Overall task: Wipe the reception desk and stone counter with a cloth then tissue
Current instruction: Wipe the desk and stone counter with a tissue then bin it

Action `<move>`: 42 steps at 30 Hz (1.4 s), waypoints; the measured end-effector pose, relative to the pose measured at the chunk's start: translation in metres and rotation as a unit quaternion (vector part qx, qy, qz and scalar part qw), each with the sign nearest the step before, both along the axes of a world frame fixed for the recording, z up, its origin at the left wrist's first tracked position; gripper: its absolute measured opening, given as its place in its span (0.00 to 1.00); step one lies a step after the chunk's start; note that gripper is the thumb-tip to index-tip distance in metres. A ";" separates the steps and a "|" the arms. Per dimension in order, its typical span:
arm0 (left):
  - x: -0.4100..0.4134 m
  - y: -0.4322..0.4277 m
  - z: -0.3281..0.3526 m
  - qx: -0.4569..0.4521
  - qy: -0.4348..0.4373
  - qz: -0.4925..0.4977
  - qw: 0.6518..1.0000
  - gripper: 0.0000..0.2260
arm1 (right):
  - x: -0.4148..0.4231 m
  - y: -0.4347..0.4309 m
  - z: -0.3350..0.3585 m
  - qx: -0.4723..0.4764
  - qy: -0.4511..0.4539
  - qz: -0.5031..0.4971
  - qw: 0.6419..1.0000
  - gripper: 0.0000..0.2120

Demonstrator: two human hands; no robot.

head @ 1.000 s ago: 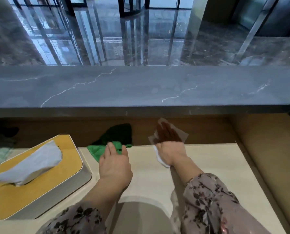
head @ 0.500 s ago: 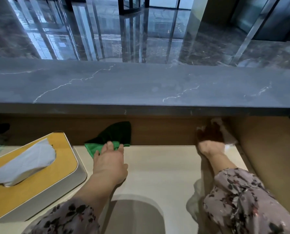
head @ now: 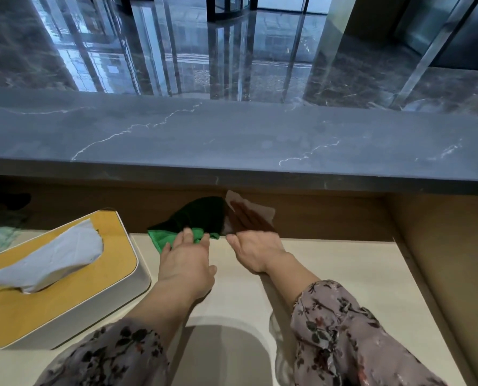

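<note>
A green cloth (head: 196,218) lies at the back of the pale reception desk (head: 338,263), mostly in shadow under the grey stone counter (head: 232,135). My left hand (head: 185,264) rests on the cloth's near lit edge with straight fingers. Just right of it, my right hand (head: 256,246) presses a thin tissue (head: 264,213) flat on the desk. The fingers reach into the shadow under the counter's overhang, and the tissue's edge touches the cloth.
A white tissue box with a yellow top (head: 51,299) stands at the desk's left, one tissue sticking out. A brown side panel (head: 441,260) walls the desk on the right. A brown back panel runs below the counter. Polished dark floor lies beyond.
My right hand has slid the tissue from the desk's far right back corner leftward until it meets the green cloth. My left hand has stayed on the cloth.
</note>
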State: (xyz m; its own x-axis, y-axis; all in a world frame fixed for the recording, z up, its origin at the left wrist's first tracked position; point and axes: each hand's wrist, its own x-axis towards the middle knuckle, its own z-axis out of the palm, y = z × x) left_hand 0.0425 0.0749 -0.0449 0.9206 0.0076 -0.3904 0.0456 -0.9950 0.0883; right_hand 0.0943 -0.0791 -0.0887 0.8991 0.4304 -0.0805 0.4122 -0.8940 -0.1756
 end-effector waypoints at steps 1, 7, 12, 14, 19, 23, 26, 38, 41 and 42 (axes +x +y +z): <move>0.000 0.000 0.000 -0.001 0.001 0.001 1.000 0.33 | 0.003 -0.011 -0.004 -0.001 -0.007 -0.008 1.000 0.28; -0.006 -0.006 0.005 -0.010 -0.013 0.016 1.000 0.33 | -0.002 -0.116 -0.017 -0.011 -0.031 -0.216 0.976 0.28; -0.001 -0.042 0.014 -0.040 -0.048 -0.023 0.998 0.30 | -0.036 -0.143 0.004 -0.059 0.010 -0.262 0.963 0.31; 0.004 -0.065 0.020 -0.045 -0.060 -0.051 0.996 0.28 | -0.053 -0.141 0.004 -0.039 -0.022 -0.254 0.966 0.37; 0.018 -0.122 0.031 -0.064 -0.041 -0.096 0.992 0.25 | -0.101 -0.139 -0.011 -0.012 -0.028 -0.230 0.973 0.38; 0.026 -0.148 0.028 -0.088 -0.015 -0.121 0.989 0.26 | -0.139 -0.131 -0.016 0.024 -0.039 -0.220 0.974 0.33; 0.028 -0.155 0.027 -0.124 0.015 -0.138 0.983 0.28 | -0.161 -0.125 -0.017 0.019 -0.038 -0.204 0.978 0.28; -0.003 -0.078 0.037 -0.207 -0.044 -0.147 0.966 0.40 | -0.160 -0.081 -0.013 -0.023 -0.016 -0.088 0.996 0.28; -0.021 -0.038 0.032 -0.209 -0.042 -0.121 0.969 0.42 | -0.141 -0.042 -0.015 -0.006 -0.020 -0.055 0.998 0.27; -0.026 -0.024 0.030 -0.206 -0.043 -0.111 0.971 0.42 | -0.132 -0.029 -0.015 -0.004 -0.014 -0.040 0.999 0.28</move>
State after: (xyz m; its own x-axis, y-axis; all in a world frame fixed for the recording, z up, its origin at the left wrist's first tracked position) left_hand 0.0166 0.0506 -0.0147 0.9106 -0.3362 -0.2402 -0.1918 -0.8588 0.4750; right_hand -0.0374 -0.1078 -0.1038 0.9328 0.3557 -0.0578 0.3434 -0.9259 -0.1575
